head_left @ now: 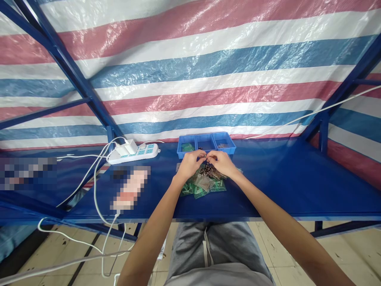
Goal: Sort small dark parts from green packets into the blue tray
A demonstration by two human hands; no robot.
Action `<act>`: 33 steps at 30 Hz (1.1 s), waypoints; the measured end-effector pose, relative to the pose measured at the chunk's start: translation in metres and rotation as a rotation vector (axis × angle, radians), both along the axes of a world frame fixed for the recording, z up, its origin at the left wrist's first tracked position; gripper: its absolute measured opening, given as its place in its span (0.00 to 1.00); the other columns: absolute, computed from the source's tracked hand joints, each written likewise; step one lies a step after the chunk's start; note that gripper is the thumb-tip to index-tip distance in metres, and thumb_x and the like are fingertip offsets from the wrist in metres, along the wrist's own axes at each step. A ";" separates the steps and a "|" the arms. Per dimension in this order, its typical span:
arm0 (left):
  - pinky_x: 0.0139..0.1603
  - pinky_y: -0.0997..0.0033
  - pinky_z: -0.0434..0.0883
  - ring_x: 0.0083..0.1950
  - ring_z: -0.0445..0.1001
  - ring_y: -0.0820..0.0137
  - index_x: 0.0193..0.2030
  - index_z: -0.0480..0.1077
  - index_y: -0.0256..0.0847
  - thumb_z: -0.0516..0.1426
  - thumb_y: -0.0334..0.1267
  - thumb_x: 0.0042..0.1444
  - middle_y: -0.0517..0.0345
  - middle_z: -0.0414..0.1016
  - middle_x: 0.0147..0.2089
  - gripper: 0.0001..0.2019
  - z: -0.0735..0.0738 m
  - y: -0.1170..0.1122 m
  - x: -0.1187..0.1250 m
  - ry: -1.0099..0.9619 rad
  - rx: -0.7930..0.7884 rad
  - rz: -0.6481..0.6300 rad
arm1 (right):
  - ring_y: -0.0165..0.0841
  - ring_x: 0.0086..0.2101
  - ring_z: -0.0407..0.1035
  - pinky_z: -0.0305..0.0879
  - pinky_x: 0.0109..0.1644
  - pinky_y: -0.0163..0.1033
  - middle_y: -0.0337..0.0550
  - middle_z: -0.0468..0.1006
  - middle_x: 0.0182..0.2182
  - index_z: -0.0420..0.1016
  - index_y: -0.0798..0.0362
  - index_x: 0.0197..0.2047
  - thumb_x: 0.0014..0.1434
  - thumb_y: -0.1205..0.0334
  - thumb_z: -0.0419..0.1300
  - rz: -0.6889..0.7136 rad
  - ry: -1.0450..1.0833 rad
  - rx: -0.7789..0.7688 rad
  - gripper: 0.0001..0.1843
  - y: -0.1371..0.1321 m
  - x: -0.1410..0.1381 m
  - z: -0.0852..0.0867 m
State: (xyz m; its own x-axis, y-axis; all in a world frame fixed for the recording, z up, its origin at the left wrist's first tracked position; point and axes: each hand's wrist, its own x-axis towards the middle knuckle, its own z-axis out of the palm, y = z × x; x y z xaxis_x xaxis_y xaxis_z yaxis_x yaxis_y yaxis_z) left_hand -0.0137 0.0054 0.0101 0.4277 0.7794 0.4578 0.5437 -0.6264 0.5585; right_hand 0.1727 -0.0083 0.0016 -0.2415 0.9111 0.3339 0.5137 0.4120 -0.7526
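Observation:
My left hand (190,163) and my right hand (220,162) meet over a small pile on the blue table. Fingers and thumbs of both are pinched together, almost touching, around something too small to make out. Below them lie dark brownish small parts (207,171). Around and under these are several green-printed clear packets (201,190) and a clear plastic bag (205,182). Just beyond my fingertips stands a blue divided tray (232,150). Its left compartment holds a green packet (187,147), and a few small pieces lie in the right one.
A white power strip (133,154) with plugged-in chargers sits left on the blue table (282,178). White cables (97,186) loop over the front edge. A blurred-out pinkish object (132,188) lies nearby. Blue frame posts and a striped tarp (208,71) stand behind.

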 end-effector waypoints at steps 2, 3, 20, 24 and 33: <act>0.52 0.66 0.74 0.48 0.80 0.64 0.48 0.75 0.43 0.58 0.34 0.62 0.57 0.82 0.46 0.09 -0.001 0.000 0.000 0.008 0.007 0.002 | 0.36 0.36 0.75 0.66 0.42 0.38 0.41 0.82 0.35 0.78 0.51 0.37 0.61 0.68 0.54 -0.015 0.003 0.009 0.11 0.001 0.000 -0.001; 0.52 0.66 0.74 0.48 0.80 0.64 0.48 0.75 0.43 0.58 0.34 0.63 0.57 0.82 0.46 0.09 -0.001 0.000 0.000 0.014 0.013 0.003 | 0.36 0.35 0.74 0.66 0.42 0.38 0.41 0.82 0.34 0.78 0.51 0.37 0.61 0.68 0.54 -0.026 0.000 0.020 0.10 0.001 0.000 -0.002; 0.47 0.71 0.72 0.46 0.79 0.67 0.46 0.74 0.44 0.53 0.39 0.67 0.59 0.81 0.43 0.08 0.004 -0.004 0.001 -0.075 -0.009 0.010 | 0.34 0.31 0.70 0.59 0.38 0.37 0.40 0.79 0.30 0.74 0.51 0.33 0.64 0.63 0.54 -0.016 -0.067 0.092 0.09 -0.004 -0.005 -0.001; 0.47 0.71 0.72 0.44 0.79 0.68 0.44 0.76 0.43 0.53 0.39 0.67 0.59 0.81 0.44 0.10 0.006 -0.005 0.001 -0.054 0.004 -0.007 | 0.34 0.31 0.70 0.58 0.37 0.37 0.40 0.79 0.30 0.75 0.52 0.33 0.63 0.64 0.55 -0.014 -0.070 0.077 0.09 -0.002 -0.005 -0.003; 0.49 0.67 0.75 0.44 0.79 0.66 0.46 0.78 0.42 0.59 0.35 0.61 0.57 0.82 0.44 0.08 0.004 -0.002 0.001 -0.061 0.041 -0.011 | 0.34 0.30 0.69 0.57 0.37 0.37 0.40 0.79 0.30 0.74 0.52 0.33 0.63 0.67 0.54 -0.037 -0.101 0.088 0.10 0.000 -0.002 -0.006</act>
